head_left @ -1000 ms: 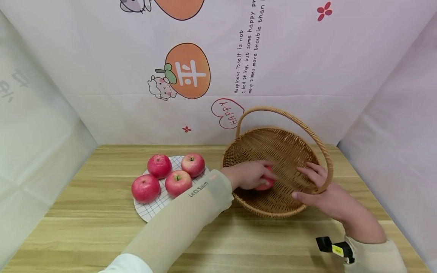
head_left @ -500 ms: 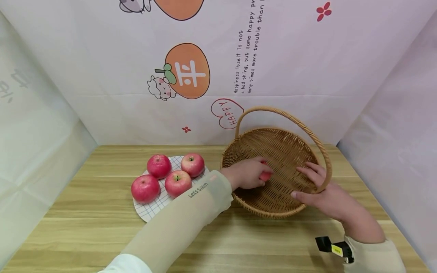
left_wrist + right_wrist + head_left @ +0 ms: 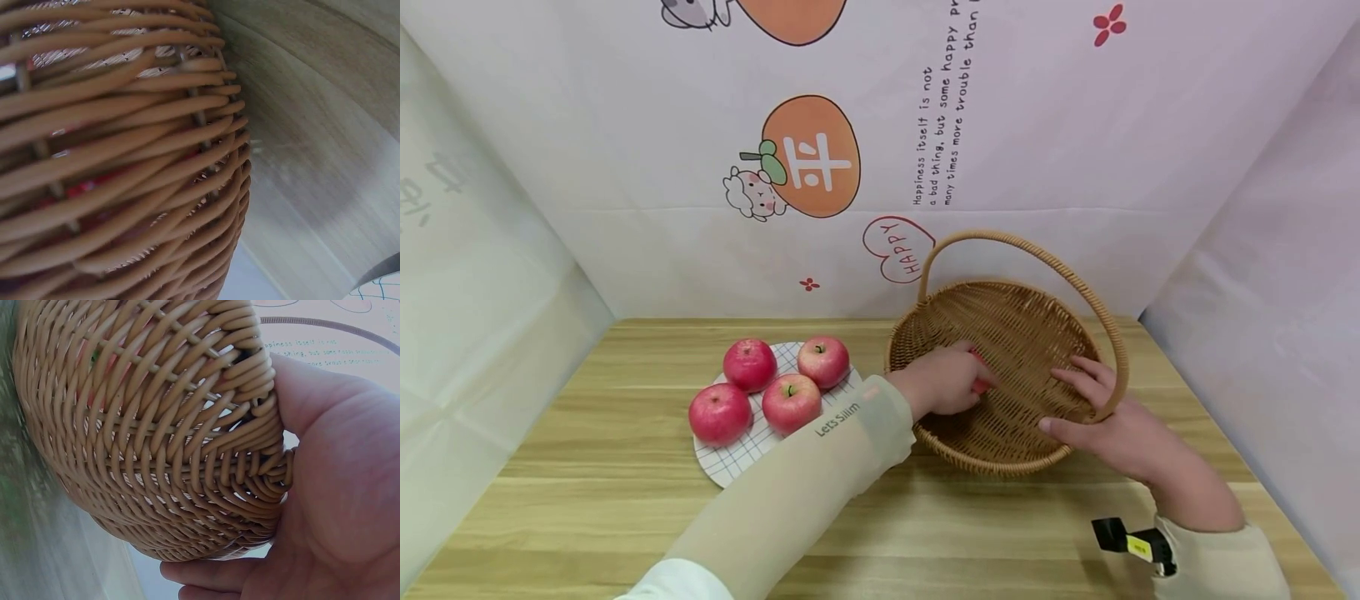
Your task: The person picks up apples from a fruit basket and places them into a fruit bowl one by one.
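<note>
Inside the wicker basket (image 3: pixel 1022 333), my left hand (image 3: pixel 942 382) grips a red apple (image 3: pixel 981 385), mostly covered by the fingers. My right hand (image 3: pixel 1123 429) holds the basket's right rim near the foot of its handle, thumb and fingers spread along it. The right wrist view has the woven wall (image 3: pixel 150 431) close against the palm (image 3: pixel 350 469), with a bit of red showing through the gaps. In the left wrist view the wickerwork (image 3: pixel 119 144) hides the left hand, and red glints through it.
Left of the basket is a round plate (image 3: pixel 733 462) with a blue grid pattern, bearing several red apples (image 3: pixel 720 414). The left sleeve passes over its right side. The tall arched handle (image 3: pixel 1026 243) rises over the basket. Printed cloth (image 3: pixel 700 267) hangs behind the wooden table (image 3: pixel 587 467).
The left hand's fingers have closed further round the apple in the basket, so less of it shows. The right hand and the apples on the plate stay as they were.
</note>
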A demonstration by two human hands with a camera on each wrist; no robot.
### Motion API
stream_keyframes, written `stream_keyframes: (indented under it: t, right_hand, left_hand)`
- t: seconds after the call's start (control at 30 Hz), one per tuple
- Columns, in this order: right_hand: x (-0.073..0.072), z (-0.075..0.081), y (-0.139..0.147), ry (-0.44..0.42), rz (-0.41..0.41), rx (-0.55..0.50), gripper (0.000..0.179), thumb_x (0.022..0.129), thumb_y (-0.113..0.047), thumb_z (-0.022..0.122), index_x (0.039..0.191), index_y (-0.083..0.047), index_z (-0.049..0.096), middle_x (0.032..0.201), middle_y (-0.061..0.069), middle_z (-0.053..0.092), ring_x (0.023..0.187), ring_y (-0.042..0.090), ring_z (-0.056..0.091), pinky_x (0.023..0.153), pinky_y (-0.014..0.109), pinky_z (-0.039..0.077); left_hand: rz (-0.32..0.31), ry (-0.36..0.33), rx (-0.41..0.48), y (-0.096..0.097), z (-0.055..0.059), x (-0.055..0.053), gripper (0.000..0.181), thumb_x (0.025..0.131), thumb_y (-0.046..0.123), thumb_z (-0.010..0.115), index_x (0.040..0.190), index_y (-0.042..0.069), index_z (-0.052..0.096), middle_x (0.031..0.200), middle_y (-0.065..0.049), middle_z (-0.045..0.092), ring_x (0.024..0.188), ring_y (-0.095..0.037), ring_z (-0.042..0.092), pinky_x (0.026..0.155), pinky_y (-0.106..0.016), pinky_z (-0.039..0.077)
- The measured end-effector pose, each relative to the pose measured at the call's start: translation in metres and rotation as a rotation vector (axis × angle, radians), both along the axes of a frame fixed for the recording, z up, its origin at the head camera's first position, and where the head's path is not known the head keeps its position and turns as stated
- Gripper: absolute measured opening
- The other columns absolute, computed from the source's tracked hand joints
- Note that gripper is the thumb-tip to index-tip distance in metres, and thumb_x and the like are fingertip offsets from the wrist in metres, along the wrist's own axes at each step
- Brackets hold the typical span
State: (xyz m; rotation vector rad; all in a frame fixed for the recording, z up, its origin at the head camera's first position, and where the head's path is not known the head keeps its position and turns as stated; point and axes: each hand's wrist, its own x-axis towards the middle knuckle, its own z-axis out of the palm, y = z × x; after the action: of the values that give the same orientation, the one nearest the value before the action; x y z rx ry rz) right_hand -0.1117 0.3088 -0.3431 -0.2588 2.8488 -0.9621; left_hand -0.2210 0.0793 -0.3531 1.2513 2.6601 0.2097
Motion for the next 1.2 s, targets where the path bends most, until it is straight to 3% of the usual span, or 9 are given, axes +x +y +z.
stream_keyframes:
  t: [0.2, 0.3, 0.43, 0.63, 0.7, 0.9, 1.07, 1.2]
  right_hand:
    - [-0.001, 0.000, -0.001, 0.001, 0.003, 0.001, 0.084, 0.092, -0.046, 0.071, 0.153, -0.002, 0.033, 0.160, 0.026, 0.003, 0.133, 0.063, 0.022, 0.092, 0.073, 0.035]
    - [-0.001, -0.001, 0.000, 0.001, 0.002, -0.009, 0.084, 0.092, -0.046, 0.071, 0.153, -0.002, 0.034, 0.160, 0.026, 0.003, 0.133, 0.063, 0.020, 0.092, 0.074, 0.033]
    - [-0.001, -0.001, 0.000, 0.003, -0.003, -0.008, 0.082, 0.092, -0.045, 0.071, 0.153, -0.003, 0.035, 0.160, 0.027, 0.004, 0.133, 0.063, 0.019, 0.092, 0.075, 0.033]
    - [-0.001, -0.001, 0.001, 0.003, -0.002, -0.008, 0.082, 0.092, -0.045, 0.071, 0.152, -0.003, 0.035, 0.159, 0.027, 0.004, 0.134, 0.063, 0.019, 0.092, 0.075, 0.033]
    - [-0.001, -0.001, 0.002, 0.007, 0.000, -0.005, 0.082, 0.092, -0.045, 0.071, 0.152, -0.002, 0.036, 0.159, 0.028, 0.004, 0.133, 0.063, 0.019, 0.092, 0.075, 0.032]
    - [-0.001, -0.002, 0.002, 0.007, -0.004, -0.006, 0.081, 0.092, -0.043, 0.072, 0.152, -0.002, 0.036, 0.158, 0.029, 0.005, 0.134, 0.063, 0.016, 0.093, 0.076, 0.031]
    - [-0.001, -0.002, 0.002, 0.006, -0.011, -0.016, 0.081, 0.091, -0.043, 0.072, 0.151, -0.002, 0.037, 0.158, 0.030, 0.007, 0.135, 0.063, 0.013, 0.094, 0.077, 0.028]
    - [-0.001, -0.001, 0.003, 0.009, -0.012, -0.023, 0.080, 0.091, -0.042, 0.072, 0.151, -0.001, 0.037, 0.158, 0.031, 0.007, 0.136, 0.062, 0.011, 0.095, 0.078, 0.026]
  left_hand:
    - [0.006, 0.044, 0.034, -0.001, 0.001, -0.001, 0.030, 0.098, 0.021, 0.065, 0.126, 0.032, 0.072, 0.122, 0.011, 0.064, 0.137, -0.016, 0.038, 0.106, -0.028, 0.038]
    - [0.000, 0.019, 0.059, -0.002, 0.003, -0.003, 0.028, 0.099, 0.021, 0.063, 0.125, 0.029, 0.073, 0.115, 0.012, 0.066, 0.122, -0.011, 0.049, 0.096, -0.022, 0.042]
    - [0.024, -0.108, 0.112, -0.003, 0.007, -0.005, 0.033, 0.096, 0.016, 0.066, 0.128, 0.019, 0.070, 0.115, 0.010, 0.068, 0.101, -0.004, 0.055, 0.085, -0.016, 0.043]
    - [0.102, -0.342, 0.252, -0.005, 0.009, -0.007, 0.033, 0.098, 0.008, 0.062, 0.130, 0.010, 0.068, 0.100, 0.009, 0.069, 0.077, -0.005, 0.057, 0.068, -0.016, 0.049]
    - [0.129, -0.361, 0.284, -0.007, 0.009, -0.007, 0.032, 0.099, 0.012, 0.061, 0.131, 0.012, 0.068, 0.100, 0.011, 0.069, 0.079, -0.004, 0.058, 0.073, -0.017, 0.049]
    - [0.171, -0.324, 0.320, -0.009, 0.011, -0.004, 0.031, 0.100, 0.025, 0.062, 0.130, 0.021, 0.069, 0.114, 0.013, 0.067, 0.100, -0.002, 0.055, 0.091, -0.018, 0.041]
    - [0.202, -0.351, 0.381, -0.009, 0.015, 0.001, 0.030, 0.098, 0.028, 0.065, 0.128, 0.026, 0.070, 0.113, 0.013, 0.066, 0.099, -0.004, 0.055, 0.088, -0.020, 0.042]
    - [0.231, -0.426, 0.433, -0.011, 0.021, 0.006, 0.029, 0.097, 0.028, 0.067, 0.126, 0.030, 0.071, 0.110, 0.012, 0.065, 0.092, -0.009, 0.058, 0.075, -0.026, 0.051]
